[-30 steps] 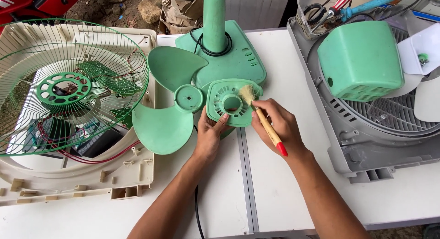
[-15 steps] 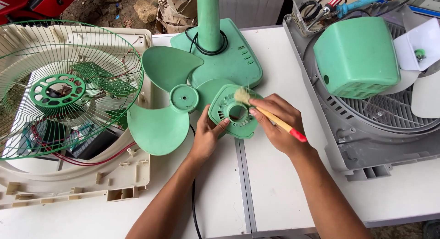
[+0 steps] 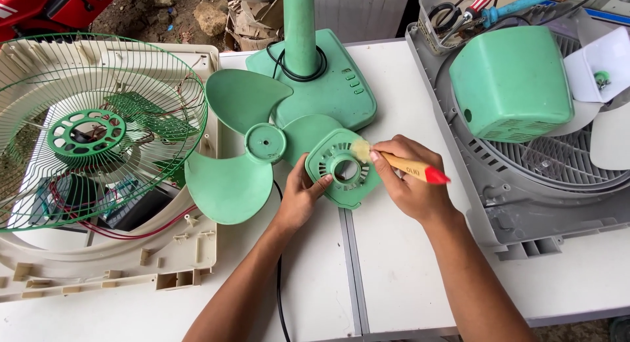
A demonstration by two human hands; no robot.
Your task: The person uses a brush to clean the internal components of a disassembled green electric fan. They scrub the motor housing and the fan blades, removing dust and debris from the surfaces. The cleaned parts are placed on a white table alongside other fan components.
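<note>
A square green plastic fan motor cover (image 3: 342,168) with a round hole and slots lies on the white table (image 3: 394,276). My left hand (image 3: 300,196) steadies its left edge with the fingers. My right hand (image 3: 412,182) grips a small brush (image 3: 398,162) with a wooden handle and red tip. Its pale bristles touch the cover's upper right corner. The green three-blade fan propeller (image 3: 248,145) lies just left of the cover, over the fan's green base (image 3: 328,92).
A green fan pole (image 3: 300,27) rises from the base. At left, a wire fan guard (image 3: 85,128) rests on a cream housing. At right, a grey box-fan frame (image 3: 525,184) carries a green motor casing (image 3: 513,83). A tool tray (image 3: 459,14) sits behind.
The brush has swept across the cover from its upper left toward its upper right corner, and its handle has swung to point right. My left hand stays on the cover's edge.
</note>
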